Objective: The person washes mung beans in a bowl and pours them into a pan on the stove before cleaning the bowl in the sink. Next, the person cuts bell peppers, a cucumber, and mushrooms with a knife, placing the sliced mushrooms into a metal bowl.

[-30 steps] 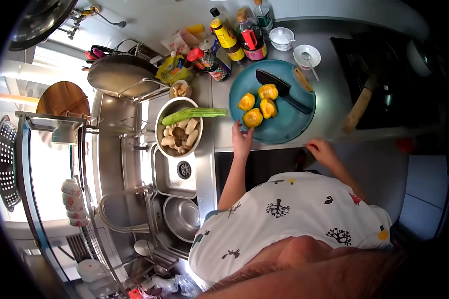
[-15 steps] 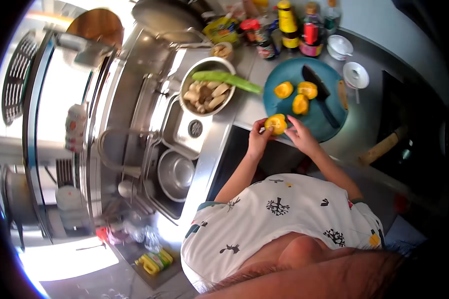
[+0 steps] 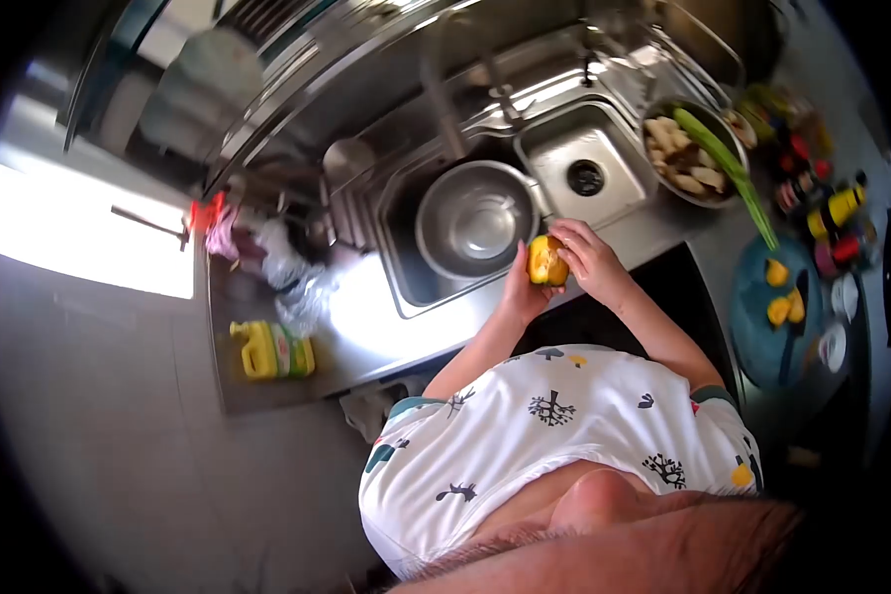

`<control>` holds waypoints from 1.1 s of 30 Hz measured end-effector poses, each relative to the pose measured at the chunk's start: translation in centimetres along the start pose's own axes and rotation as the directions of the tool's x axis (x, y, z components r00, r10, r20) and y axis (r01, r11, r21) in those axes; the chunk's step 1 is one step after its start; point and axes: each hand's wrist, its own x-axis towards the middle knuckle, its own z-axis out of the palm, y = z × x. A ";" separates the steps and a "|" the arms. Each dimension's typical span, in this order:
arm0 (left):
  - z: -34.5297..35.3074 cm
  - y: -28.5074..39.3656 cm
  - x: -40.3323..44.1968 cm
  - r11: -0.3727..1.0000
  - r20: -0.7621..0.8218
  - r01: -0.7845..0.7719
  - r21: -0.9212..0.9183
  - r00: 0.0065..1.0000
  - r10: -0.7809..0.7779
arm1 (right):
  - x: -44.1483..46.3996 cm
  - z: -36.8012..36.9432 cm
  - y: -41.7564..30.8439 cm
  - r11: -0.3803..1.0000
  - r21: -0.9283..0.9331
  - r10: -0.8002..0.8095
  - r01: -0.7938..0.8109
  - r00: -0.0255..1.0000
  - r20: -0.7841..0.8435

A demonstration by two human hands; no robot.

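Observation:
A yellow squash piece (image 3: 546,261) is held between my two hands near the front edge of the sink. My left hand (image 3: 527,290) grips it from the left and below, and my right hand (image 3: 591,263) has its fingers wrapped on its right side. Beyond the hands a metal bowl (image 3: 445,233) sits in the left basin, and the smaller basin (image 3: 609,205) with its drain is bare metal. More yellow pieces (image 3: 777,272) and a dark knife (image 3: 791,335) lie on the blue round board (image 3: 757,346) at the right.
A bowl (image 3: 649,148) of mushrooms stands right of the sink, with a long green vegetable (image 3: 715,148) across it. Seasoning bottles (image 3: 835,212) stand at the far right. A yellow jug (image 3: 277,351) and plastic bags (image 3: 302,297) are on the left counter.
The view has swung left toward the sink. First my left hand took a yellow piece from the board; now both hands have carried it away to the sink's front edge.

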 end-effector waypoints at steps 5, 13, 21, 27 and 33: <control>-4.5 4.6 -3.3 0.935 -0.051 -0.353 -0.025 0.935 0.352 | 3.1 5.6 -2.8 0.989 0.059 -0.144 0.132 0.946 0.292; -4.9 7.3 -8.1 0.647 -0.324 -0.760 -0.063 0.629 0.707 | 6.3 14.2 -6.5 0.963 0.118 -0.270 0.243 0.878 0.394; -7.4 8.4 -11.6 0.477 -0.528 -0.879 0.026 0.393 0.753 | 7.8 21.0 -9.2 0.920 0.310 -0.366 0.240 0.808 0.461; -10.5 5.1 -16.7 0.306 -0.656 -0.920 0.245 0.075 0.751 | 4.7 25.0 -12.7 0.815 0.540 -0.533 0.210 0.639 0.555; -15.3 3.8 -26.0 0.173 -0.680 -0.933 0.314 -0.094 0.727 | 0.4 32.0 -18.9 0.672 0.715 -0.715 0.191 0.420 0.560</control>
